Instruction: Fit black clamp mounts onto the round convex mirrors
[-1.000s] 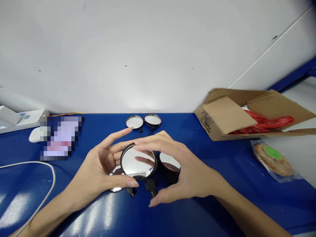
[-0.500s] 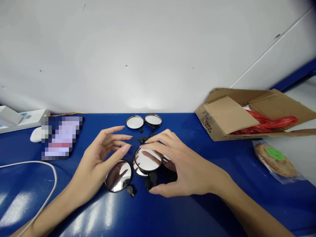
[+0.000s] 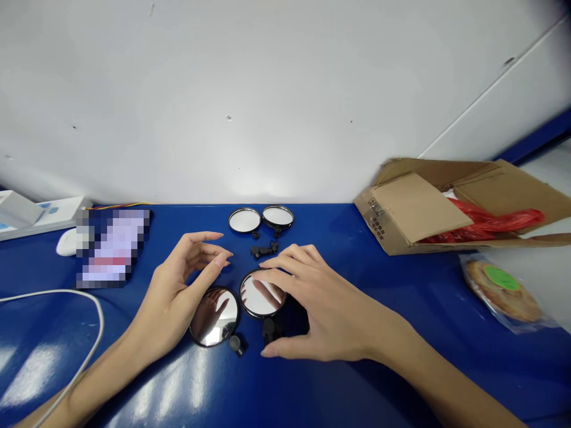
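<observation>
My right hand (image 3: 312, 303) is curved over a round black-rimmed mirror (image 3: 263, 294), fingertips at its far edge and thumb beside its black mount (image 3: 270, 329). It appears to grip this mirror, though the palm side is hidden. My left hand (image 3: 178, 291) hovers with fingers loosely bent and apart, holding nothing. Just under it lies another round mirror (image 3: 215, 318), face up, with its black mount (image 3: 238, 343) toward me. Beyond both hands is a small black jointed bracket (image 3: 264, 249).
Two more round mirrors (image 3: 244, 220) (image 3: 278, 217) lie by the wall. At right are an open cardboard box (image 3: 419, 208) with red plastic and a bagged round item (image 3: 504, 291). A blurred phone (image 3: 113, 249), white mouse (image 3: 66, 242) and white cable (image 3: 96, 309) are at left.
The mirror at my right hand has shifted slightly left and down, over where other mirrors showed beneath and beside it. My left fingers have drawn in a little.
</observation>
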The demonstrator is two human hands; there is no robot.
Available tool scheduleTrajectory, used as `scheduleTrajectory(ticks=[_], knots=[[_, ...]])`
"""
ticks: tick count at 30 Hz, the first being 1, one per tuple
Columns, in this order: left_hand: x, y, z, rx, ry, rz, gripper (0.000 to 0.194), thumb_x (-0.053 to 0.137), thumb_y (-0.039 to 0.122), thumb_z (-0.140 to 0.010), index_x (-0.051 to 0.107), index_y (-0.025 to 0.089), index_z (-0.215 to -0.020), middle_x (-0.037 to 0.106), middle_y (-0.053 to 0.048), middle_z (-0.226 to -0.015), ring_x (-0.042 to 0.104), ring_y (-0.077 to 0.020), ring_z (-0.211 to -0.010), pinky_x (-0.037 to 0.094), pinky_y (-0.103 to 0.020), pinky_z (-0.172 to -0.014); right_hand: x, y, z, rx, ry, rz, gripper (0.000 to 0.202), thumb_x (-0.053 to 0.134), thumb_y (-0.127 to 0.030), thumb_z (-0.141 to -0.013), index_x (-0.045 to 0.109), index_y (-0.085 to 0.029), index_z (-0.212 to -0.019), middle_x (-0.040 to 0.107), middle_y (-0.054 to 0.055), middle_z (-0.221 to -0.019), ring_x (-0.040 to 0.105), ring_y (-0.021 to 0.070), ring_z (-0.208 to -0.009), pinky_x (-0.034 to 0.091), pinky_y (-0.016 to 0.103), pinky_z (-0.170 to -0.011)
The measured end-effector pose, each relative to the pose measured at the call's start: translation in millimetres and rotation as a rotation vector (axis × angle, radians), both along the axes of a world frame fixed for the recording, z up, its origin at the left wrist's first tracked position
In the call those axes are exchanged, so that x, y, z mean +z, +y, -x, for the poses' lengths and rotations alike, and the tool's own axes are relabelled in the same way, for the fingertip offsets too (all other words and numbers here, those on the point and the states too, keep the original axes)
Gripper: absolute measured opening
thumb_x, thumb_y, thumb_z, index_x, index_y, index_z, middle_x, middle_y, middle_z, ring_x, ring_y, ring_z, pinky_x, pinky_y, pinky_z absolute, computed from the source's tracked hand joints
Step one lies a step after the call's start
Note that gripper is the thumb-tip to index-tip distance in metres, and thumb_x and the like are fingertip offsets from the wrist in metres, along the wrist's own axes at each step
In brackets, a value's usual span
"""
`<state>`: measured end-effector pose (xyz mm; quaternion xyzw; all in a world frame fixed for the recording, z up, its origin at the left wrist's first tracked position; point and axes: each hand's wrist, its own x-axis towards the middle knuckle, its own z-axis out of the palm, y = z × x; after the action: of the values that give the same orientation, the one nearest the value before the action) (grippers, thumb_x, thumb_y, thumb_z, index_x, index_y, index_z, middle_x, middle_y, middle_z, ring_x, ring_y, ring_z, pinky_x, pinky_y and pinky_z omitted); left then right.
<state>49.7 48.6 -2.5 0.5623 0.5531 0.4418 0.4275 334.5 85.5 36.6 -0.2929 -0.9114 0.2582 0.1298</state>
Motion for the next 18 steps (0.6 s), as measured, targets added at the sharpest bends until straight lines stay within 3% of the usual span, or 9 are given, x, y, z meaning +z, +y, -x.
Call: scheduleTrajectory(ticks=[2, 4, 8, 12, 18], knots=[[0.0, 0, 1, -0.003, 0.017, -0.005, 0.042, 0.073, 0.058, -0.115, 0.064, 0.032, -0.147, 0.082, -0.006, -0.131, 0.077, -0.0306, -0.127, 0.056, -0.053, -0.115, 0.9, 1, -1, -0.011, 0.019, -0.003, 0.080, 0.099, -0.071, -0.087, 0.072, -0.028, -0.149, 0.077, 0.011, -0.142, 0.063, 0.0381, -0.129, 0.050, 0.059, -0.111], [0.3, 0, 2, -0.003, 0.034, -0.011, 0.041, 0.072, 0.058, -0.115, 0.064, 0.032, -0.147, 0.081, -0.006, -0.132, 0.077, -0.0306, -0.128, 0.056, -0.053, -0.116, 0.3, 5, -4, -0.047, 0.042, -0.018, 0.068, 0.090, -0.069, -0.097, 0.073, -0.028, -0.148, 0.077, 0.011, -0.142, 0.064, 0.0375, -0.130, 0.049, 0.059, -0.113], [0.6, -2, 1, -0.001, 0.087, -0.021, 0.043, 0.070, 0.060, -0.115, 0.063, 0.033, -0.148, 0.080, -0.007, -0.136, 0.075, -0.0311, -0.129, 0.055, -0.054, -0.116, -10.6, 21, -12, -0.246, 0.119, -0.158, 0.032, 0.066, -0.044, -0.119, 0.074, -0.028, -0.145, 0.078, 0.012, -0.139, 0.066, 0.0348, -0.127, 0.051, 0.059, -0.113], [0.7, -4, -1, -0.001, 0.122, -0.017, 0.044, 0.069, 0.062, -0.115, 0.063, 0.035, -0.149, 0.079, -0.005, -0.138, 0.075, -0.0305, -0.126, 0.055, -0.053, -0.115, -26.1, 43, -23, -0.386, 0.124, -0.210, 0.037, 0.057, -0.036, -0.121, 0.071, -0.029, -0.154, 0.075, 0.012, -0.133, 0.066, 0.0337, -0.122, 0.055, 0.058, -0.110], [2.5, -6, -3, -0.007, 0.153, -0.016, 0.044, 0.068, 0.063, -0.115, 0.062, 0.037, -0.149, 0.078, -0.005, -0.139, 0.075, -0.0309, -0.126, 0.059, -0.047, -0.103, -32.6, 63, -26, -0.315, 0.013, -0.105, 0.045, 0.047, -0.036, -0.124, 0.070, -0.034, -0.163, 0.070, 0.010, -0.120, 0.066, 0.0295, -0.114, 0.058, 0.053, -0.108]])
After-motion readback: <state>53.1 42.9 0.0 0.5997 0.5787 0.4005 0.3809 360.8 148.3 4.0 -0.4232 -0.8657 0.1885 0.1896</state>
